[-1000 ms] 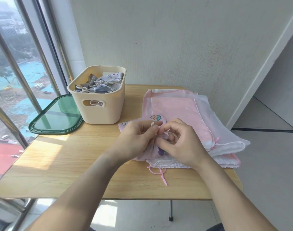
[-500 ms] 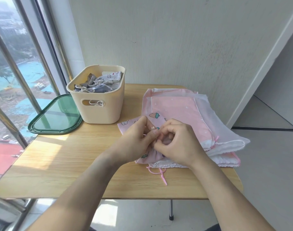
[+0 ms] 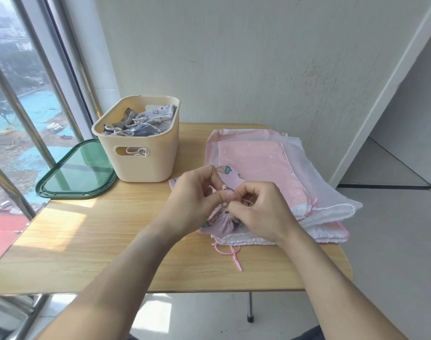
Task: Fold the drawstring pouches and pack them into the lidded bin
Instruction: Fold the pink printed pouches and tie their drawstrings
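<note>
Head view: we pinch the string of a small pink pouch [image 3: 220, 223] with both hands, left hand [image 3: 193, 204] and right hand [image 3: 261, 212]. It sits on the pink pile [image 3: 270, 165], right of the bin [image 3: 145, 153] on the counter [image 3: 86, 241].

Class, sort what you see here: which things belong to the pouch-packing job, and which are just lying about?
Part of the job:
left hand and right hand, both pinching the drawstring
small printed pouch
pink pouch stack
cream bin, partly filled
green lid, off, beside the bin

Just there:
wooden table
window rails
</note>
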A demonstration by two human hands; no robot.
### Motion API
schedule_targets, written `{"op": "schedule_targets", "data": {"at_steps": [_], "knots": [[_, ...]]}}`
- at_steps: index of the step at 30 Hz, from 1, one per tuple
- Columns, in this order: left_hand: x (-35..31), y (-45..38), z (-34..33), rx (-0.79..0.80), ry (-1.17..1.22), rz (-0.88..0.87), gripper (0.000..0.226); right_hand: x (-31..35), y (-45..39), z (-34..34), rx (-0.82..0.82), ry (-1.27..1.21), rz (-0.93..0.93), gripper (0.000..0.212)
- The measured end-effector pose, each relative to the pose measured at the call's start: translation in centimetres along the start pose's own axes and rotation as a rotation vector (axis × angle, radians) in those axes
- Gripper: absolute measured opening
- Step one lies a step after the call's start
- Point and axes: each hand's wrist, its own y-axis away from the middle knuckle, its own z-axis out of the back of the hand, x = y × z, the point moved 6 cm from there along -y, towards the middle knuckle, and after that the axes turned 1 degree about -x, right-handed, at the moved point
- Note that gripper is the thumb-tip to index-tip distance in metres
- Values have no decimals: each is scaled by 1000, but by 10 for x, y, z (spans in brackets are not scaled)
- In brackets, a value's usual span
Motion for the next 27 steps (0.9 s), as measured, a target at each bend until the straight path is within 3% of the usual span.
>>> {"op": "schedule_targets", "data": {"at_steps": [2,7,10,13,18,22,27], "knots": [[-1,0,-2,22,41,9,26,-3,-2,2,-23,-37,-16,35],[12,2,-7,109,155,190,24,-6,-1,3,-6,-26,-7,25],[15,2,-4,43,247,282,22,-4,-2,5,-44,0,56,8],[17,3,-5,-1,339,354,22,8,1,12,-112,105,205,20],[25,3,-10,-39,383,426,24,18,6,10,-112,243,280,21],[29,4,-11,-63,372,443,27,14,4,10,-104,282,231,20],[37,4,-10,-68,317,477,31,7,6,6,24,380,125,19]]}}
